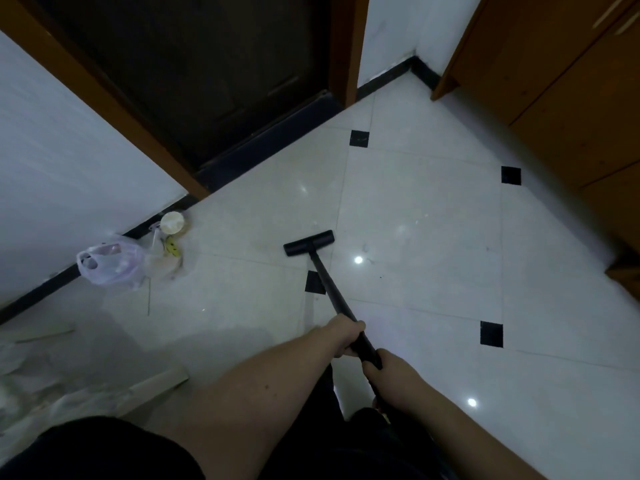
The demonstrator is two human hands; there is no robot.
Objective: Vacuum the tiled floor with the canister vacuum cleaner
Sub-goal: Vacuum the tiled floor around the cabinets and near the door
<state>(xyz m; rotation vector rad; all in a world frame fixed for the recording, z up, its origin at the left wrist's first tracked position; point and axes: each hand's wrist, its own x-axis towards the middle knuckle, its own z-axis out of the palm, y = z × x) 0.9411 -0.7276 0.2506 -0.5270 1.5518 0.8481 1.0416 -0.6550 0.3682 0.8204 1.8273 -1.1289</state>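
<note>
Mid-task, by my read: left hand (348,336) and right hand (394,377) each have their grip wrapped tight on the wand (329,289); floor head (309,242) flat on the tiled floor (433,237). Specks near the head and litter by the plastic bag (110,263) look unvacuumed; canister out of view.

Wand (332,292) covered where left hand (346,336) and right hand (394,379) wrap it, lost behind right wrist and dark clothing below the grip; canister and hose out of view. Left of the grip, contents of plastic bag (110,263) too blurred to name, small yellow item (171,249) beside it unclear, pale debris (52,386) low-left blurred and cut by frame edge. Far beyond the grip, dark doorway (194,71) too dim for detail; right of it, wooden cabinet (571,98) cropped at right edge.
</note>
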